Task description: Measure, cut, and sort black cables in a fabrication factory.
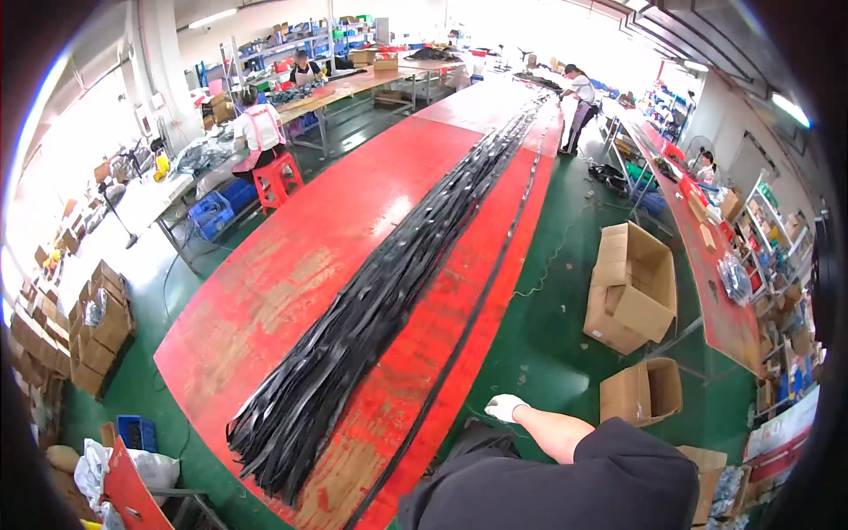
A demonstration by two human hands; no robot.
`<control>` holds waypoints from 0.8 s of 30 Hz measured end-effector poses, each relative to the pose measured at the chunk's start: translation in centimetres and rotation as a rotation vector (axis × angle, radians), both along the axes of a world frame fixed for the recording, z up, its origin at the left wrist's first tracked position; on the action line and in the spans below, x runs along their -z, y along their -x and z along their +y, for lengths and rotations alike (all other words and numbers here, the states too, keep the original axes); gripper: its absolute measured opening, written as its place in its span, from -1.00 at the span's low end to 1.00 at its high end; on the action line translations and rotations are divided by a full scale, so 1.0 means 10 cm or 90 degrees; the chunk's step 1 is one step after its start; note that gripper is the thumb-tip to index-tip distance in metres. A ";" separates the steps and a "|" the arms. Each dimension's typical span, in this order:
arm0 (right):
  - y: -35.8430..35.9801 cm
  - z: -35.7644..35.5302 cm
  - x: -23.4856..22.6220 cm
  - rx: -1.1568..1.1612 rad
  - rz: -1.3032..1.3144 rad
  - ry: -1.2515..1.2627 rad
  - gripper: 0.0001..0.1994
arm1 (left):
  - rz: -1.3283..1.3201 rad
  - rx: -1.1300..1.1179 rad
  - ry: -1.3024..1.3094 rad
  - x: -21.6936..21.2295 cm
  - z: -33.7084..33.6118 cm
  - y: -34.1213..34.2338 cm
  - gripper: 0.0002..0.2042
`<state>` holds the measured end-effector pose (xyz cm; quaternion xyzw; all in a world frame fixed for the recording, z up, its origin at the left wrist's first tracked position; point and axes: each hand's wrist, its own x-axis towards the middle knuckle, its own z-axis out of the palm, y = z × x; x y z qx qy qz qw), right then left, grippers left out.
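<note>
My right hand (505,407), in a white glove, is out over the green floor beside the near right edge of a long red table (265,300). Its fingers look curled together, and I see nothing in them. My left hand is out of view. Along the table lies a thick bundle of long black strips (353,318), their loose ends fanned at the near left. A single narrow black strip (468,349) runs apart from the bundle, near the table's right edge and closest to my hand.
Open cardboard boxes (605,305) stand on the floor to the right, before another long red table (698,283). At the far end a person (580,93) stands by the main table. Another person sits on a red stool (278,181) at the left. Blue crates (212,215) are nearby.
</note>
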<state>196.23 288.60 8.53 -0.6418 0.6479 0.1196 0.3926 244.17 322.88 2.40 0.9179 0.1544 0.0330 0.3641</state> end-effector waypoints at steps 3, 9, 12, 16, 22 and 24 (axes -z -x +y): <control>-0.03 -0.03 0.10 -0.015 0.015 -0.033 -0.53 | -0.011 -0.005 0.011 0.02 0.06 -0.01 -0.74; -0.16 -0.10 0.17 -0.046 0.014 -0.018 -0.57 | -0.050 0.001 0.014 0.08 0.27 -0.10 -0.74; -0.21 -0.17 0.23 -0.061 -0.004 -0.021 -0.56 | -0.158 0.025 0.072 0.36 0.54 -0.18 -0.74; -0.32 -0.26 0.12 -0.060 -0.008 -0.023 -0.54 | -0.010 -0.013 -0.018 0.14 0.42 -0.11 -0.69; -0.28 -0.21 0.14 -0.063 -0.005 -0.020 -0.51 | -0.036 0.005 0.015 0.13 0.41 -0.11 -0.66; -0.22 -0.17 0.15 -0.052 0.005 -0.023 -0.52 | -0.059 0.026 0.022 0.21 0.42 -0.11 -0.64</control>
